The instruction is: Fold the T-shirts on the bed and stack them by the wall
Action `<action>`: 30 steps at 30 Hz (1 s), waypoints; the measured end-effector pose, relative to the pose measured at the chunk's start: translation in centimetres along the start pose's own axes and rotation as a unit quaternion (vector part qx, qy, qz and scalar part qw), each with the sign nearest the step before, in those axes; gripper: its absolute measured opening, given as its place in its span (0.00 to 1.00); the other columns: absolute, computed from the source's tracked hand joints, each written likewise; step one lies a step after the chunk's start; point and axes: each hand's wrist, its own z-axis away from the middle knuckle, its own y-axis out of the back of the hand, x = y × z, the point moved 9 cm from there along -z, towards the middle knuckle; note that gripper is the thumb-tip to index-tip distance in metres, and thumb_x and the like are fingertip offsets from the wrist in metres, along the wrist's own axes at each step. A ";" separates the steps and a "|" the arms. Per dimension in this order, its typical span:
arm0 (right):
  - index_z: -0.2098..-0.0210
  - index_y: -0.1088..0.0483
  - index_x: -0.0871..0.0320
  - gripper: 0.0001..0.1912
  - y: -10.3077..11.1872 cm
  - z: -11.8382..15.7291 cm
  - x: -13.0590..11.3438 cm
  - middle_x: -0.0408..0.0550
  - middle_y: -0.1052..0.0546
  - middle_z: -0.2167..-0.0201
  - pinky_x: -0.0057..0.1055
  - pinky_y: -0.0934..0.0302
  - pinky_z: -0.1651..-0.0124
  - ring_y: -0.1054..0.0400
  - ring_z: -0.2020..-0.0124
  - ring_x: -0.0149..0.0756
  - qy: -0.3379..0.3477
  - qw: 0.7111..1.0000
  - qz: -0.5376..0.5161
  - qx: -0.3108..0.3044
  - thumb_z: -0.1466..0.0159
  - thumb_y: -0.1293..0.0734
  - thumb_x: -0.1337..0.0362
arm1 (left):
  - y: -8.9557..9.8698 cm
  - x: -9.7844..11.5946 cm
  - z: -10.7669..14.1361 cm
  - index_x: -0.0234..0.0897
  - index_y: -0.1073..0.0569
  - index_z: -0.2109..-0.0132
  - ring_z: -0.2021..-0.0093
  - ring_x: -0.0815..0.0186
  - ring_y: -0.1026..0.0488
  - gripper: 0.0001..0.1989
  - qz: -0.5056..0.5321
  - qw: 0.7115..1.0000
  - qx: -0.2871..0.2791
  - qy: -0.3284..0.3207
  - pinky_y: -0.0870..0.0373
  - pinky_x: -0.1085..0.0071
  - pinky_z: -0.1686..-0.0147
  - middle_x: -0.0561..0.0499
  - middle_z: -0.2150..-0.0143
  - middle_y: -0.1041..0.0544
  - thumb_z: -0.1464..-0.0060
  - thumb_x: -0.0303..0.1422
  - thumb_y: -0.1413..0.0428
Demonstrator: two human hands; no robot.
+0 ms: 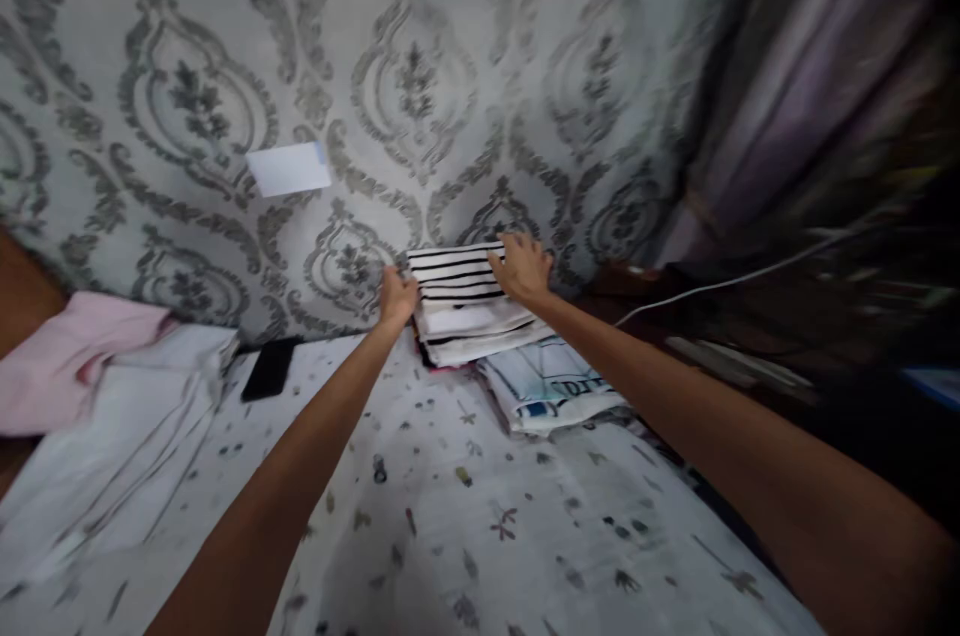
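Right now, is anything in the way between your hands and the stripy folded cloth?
No, nothing I can see. The right hand rests on the stripy cloth's far right corner, and the left hand is right at its left edge. The black phone lies farther left, out of the way.

So the clothes stack (457, 318) sits on the bedsheet (442, 536) right up by the wall (315, 66), roughly mid-view, with another folded garment (540, 391) just in front of it and a bit to the right. Off to the left there's the phone (270, 371), also near the wall, then a loose clothes heap (135, 416) further left. Paper's (289, 170) on the wall above the phone, and the cable (720, 284) and curtain (802, 66) are over on the right.
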 end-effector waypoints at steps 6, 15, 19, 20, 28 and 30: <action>0.37 0.34 0.51 0.27 -6.4 6.2 -6.8 0.60 0.43 0.30 0.78 0.66 0.39 0.57 0.30 0.69 0.111 0.990 0.014 -0.085 0.33 0.36 0.50 | 5.8 -3.8 11.2 0.38 0.37 0.42 0.59 0.61 0.26 0.18 -0.108 0.993 -0.034 -0.008 0.28 0.65 0.60 0.43 0.55 0.24 0.39 0.27 0.48; 0.41 0.29 0.52 0.23 -6.1 5.4 -7.4 0.66 0.38 0.33 0.76 0.60 0.40 0.51 0.32 0.73 0.098 0.986 0.027 -0.133 0.34 0.36 0.54 | 31.3 0.3 18.9 0.42 0.27 0.51 0.38 0.51 0.34 0.16 -0.359 0.928 0.101 -0.017 0.41 0.56 0.36 0.42 0.45 0.27 0.46 0.23 0.45; 0.47 0.27 0.59 0.22 -3.5 7.0 -8.9 0.71 0.33 0.39 0.66 0.51 0.38 0.43 0.34 0.62 0.120 0.989 0.034 -0.083 0.34 0.42 0.59 | 42.3 0.9 17.9 0.35 0.32 0.47 0.37 0.48 0.37 0.15 -0.481 0.851 0.198 0.076 0.41 0.52 0.37 0.34 0.40 0.32 0.42 0.26 0.49; 0.48 0.27 0.60 0.22 -2.7 8.0 -9.4 0.70 0.32 0.39 0.63 0.49 0.37 0.42 0.34 0.59 0.135 0.988 0.030 -0.066 0.35 0.43 0.59 | 44.4 0.7 17.8 0.33 0.33 0.46 0.37 0.46 0.37 0.16 -0.496 0.836 0.215 0.098 0.40 0.50 0.39 0.31 0.40 0.33 0.41 0.28 0.50; 0.61 0.23 0.48 0.19 0.5 23.1 -10.8 0.57 0.24 0.47 0.56 0.35 0.42 0.30 0.44 0.57 0.242 0.958 -0.106 -0.112 0.36 0.43 0.50 | 51.1 -4.1 17.2 0.30 0.34 0.45 0.38 0.38 0.35 0.22 -0.557 0.777 0.234 0.176 0.33 0.49 0.47 0.24 0.39 0.33 0.42 0.38 0.44; 0.61 0.22 0.47 0.20 0.6 26.9 -9.9 0.55 0.24 0.45 0.56 0.34 0.42 0.29 0.44 0.57 0.204 0.960 -0.117 -0.151 0.38 0.42 0.46 | 51.5 -4.6 16.7 0.29 0.33 0.46 0.38 0.37 0.35 0.20 -0.565 0.774 0.231 0.169 0.33 0.49 0.47 0.24 0.40 0.32 0.42 0.36 0.44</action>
